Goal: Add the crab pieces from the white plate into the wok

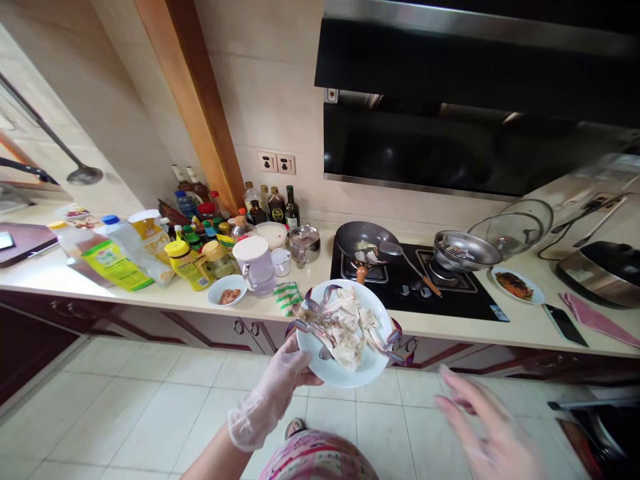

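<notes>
My left hand (pixel 280 377), in a clear thin glove, grips the rim of a white plate (pixel 325 372) in front of the counter. Cut crab pieces (pixel 347 327) lie on the plate, with purplish claws sticking out past its edge. My right hand (pixel 487 423) is off to the lower right, blurred by motion, apart from the plate and with fingers stretched out. Beyond the plate a dark wok (pixel 367 237) stands on the left burner with a few crab pieces (pixel 367 257) in it. A spatula (pixel 413 267) rests from the wok's edge across the black stove (pixel 470 305).
On the right burner sits a metal bowl (pixel 467 250), with glass lids (pixel 515 227) behind. A dish of chopped food (pixel 517 287), a phone (pixel 565 325) and a pink cloth (pixel 600 323) lie to the right. Bottles, a pitcher (pixel 255 265) and a small meat bowl (pixel 227 290) crowd the left.
</notes>
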Motion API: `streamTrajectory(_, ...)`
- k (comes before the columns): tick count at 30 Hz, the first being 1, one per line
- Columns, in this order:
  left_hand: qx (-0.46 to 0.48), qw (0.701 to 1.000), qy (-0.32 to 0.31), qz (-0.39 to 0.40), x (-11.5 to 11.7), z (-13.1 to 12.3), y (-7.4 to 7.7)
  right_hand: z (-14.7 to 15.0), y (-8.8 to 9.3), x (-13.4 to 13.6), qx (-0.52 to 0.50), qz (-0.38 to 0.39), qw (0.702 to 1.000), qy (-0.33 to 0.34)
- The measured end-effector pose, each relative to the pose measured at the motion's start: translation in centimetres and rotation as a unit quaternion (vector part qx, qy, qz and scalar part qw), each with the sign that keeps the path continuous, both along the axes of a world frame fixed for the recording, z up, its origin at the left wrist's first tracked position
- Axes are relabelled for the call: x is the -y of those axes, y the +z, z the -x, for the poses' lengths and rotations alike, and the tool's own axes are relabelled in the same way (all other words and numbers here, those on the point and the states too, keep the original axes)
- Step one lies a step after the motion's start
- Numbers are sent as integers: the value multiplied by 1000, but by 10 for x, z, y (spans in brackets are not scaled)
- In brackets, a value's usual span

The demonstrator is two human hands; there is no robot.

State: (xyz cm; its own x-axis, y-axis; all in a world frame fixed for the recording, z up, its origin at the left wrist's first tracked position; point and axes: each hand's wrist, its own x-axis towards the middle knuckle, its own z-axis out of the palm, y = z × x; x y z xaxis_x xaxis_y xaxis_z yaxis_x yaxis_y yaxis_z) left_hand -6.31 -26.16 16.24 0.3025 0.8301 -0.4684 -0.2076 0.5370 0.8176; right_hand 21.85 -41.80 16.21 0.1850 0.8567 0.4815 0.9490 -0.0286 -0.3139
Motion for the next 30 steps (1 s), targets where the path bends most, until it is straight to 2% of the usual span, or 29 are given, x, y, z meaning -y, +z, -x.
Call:
streamTrajectory(4,0,1000,-1,2,6,-2,-3,13,-5,-51,120,-3,987,103)
streamTrajectory(8,-2,1000,-17,-9,4,-1,-3,17,-6,-82,158,72,976,135)
streamTrajectory(13,-12,999,-33,-17,-12,0,4,20,6,-98,136,149,969,139)
streamTrajectory(18,-32,998,-45,-24,-34,-1,13,20,14,-115,-5,236,965,109)
streamTrajectory(21,-33,997,-59,-24,-45,-2,16,20,16,-123,-76,230,968,63)
streamTrajectory(25,-22,996,-84,-28,-56,-3,17,20,21,-134,-76,187,978,53)
streamTrajectory(30,-14,995,-92,-21,-72,-4,3,19,28,-149,-95,140,985,43)
